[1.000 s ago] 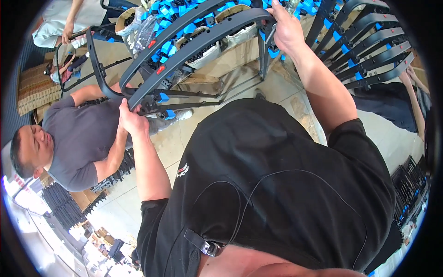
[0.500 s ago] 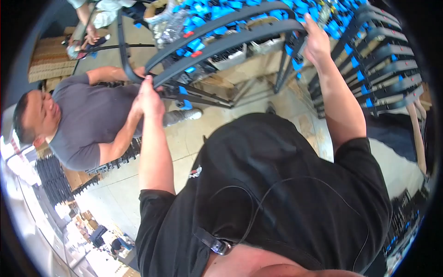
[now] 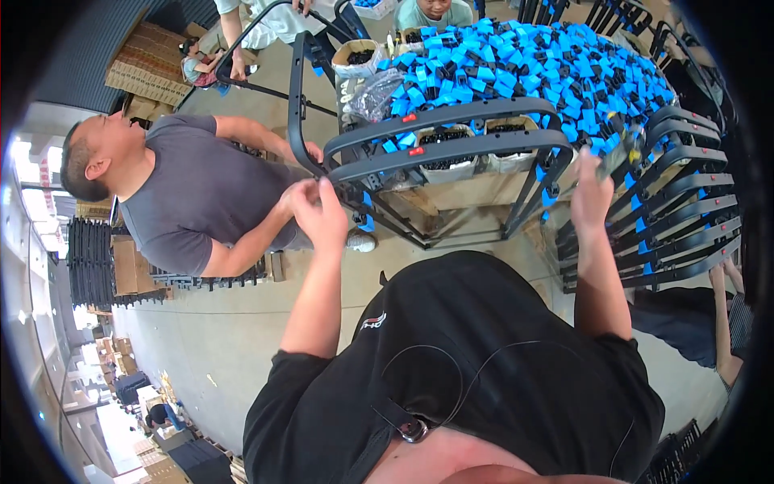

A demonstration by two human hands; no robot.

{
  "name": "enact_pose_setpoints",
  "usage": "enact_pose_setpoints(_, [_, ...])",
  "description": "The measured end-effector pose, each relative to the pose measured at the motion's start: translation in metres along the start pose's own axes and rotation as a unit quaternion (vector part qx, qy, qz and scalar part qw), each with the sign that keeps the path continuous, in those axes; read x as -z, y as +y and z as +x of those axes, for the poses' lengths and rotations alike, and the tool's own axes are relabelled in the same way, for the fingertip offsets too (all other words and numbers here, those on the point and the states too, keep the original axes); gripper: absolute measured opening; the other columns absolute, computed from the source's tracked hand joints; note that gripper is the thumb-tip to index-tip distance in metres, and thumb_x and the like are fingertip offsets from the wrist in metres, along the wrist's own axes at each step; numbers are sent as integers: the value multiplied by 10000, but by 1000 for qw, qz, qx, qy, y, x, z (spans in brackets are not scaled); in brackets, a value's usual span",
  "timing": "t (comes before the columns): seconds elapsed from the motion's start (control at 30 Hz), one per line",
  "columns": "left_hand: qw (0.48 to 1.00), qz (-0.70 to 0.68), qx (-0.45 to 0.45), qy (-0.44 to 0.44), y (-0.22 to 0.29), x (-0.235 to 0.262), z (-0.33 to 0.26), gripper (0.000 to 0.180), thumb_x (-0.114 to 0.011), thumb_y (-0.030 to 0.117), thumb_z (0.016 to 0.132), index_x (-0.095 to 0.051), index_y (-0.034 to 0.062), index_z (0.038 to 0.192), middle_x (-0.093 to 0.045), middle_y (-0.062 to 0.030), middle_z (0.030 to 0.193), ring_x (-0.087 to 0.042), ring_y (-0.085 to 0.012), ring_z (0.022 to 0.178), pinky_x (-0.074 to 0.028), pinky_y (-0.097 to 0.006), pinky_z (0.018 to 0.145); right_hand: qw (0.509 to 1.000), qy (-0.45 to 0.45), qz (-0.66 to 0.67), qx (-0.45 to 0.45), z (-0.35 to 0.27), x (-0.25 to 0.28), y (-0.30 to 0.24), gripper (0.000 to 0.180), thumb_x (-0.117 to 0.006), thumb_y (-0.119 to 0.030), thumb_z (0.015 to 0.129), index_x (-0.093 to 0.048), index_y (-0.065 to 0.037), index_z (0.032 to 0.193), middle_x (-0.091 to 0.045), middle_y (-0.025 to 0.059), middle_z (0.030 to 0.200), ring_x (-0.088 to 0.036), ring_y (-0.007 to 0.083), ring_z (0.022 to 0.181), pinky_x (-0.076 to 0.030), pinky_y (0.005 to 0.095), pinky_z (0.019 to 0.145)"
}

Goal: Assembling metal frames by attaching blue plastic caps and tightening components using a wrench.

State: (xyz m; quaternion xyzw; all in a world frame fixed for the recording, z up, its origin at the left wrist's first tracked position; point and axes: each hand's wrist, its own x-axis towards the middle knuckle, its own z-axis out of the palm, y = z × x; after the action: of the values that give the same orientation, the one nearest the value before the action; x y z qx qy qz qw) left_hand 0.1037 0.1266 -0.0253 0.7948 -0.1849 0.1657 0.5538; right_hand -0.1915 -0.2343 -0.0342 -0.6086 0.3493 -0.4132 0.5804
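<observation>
Black cloth covered the wearer's shirt [image 3: 476,323], and beyond it two bare forearms reached forward. The left hand [image 3: 320,216] was partly curled, thumb raised, at the left end of the nearest black tubular frame [image 3: 468,147]; whether its fingers gripped the tube could not be told. The right hand [image 3: 591,198], blurred by motion, had its fingers loosely extended beside the right-hand bend and showed nothing held; contact there was unclear.

That frame stood before the near edge of the worktable [image 3: 468,196], its bar roughly along that edge and a red tab [image 3: 416,151] set into it. It looked like stiff metal tube, probably light enough for two hands but awkward for its length, smooth enough to slide in a slack grasp, and hardly fragile. The soundest hold seemed just inside each bend, clear of the tab.

A similar second frame [image 3: 484,110] stood just behind. Pale bins [image 3: 451,172] of small black parts lined the near edge, a row of frames [image 3: 685,181] stood off the near right corner, and blue-and-black plastic clips [image 3: 516,73] covered the top. To the left, a grey-shirted co-worker [image 3: 193,181] reached toward the frames.
</observation>
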Motion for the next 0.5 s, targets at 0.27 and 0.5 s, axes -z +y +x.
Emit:
enact_pose_setpoints(0.27, [768, -414, 167, -460, 122, -45, -55, 533, -625, 73, 976, -429, 61, 1472, -566, -99, 1365, -546, -208, 1242, -446, -367, 1061, 824, -540, -160, -64, -70, -72, -25, 407, -704, -374, 961, -653, -1, 806, -580, 44, 662, -522, 113, 654, -469, 359, 628])
enact_pose_setpoints(0.5, [768, -418, 193, -445, 94, -45, -69, 447, -571, -13, 985, -481, 18, 1422, -616, -106, 1294, -600, -181, 1172, -461, -353, 1034, 799, -563, -141, -157, -57, -99, -24, 425, -697, -423, 960, -674, -7, 874, -584, 11, 684, -506, 112, 664, -455, 351, 626])
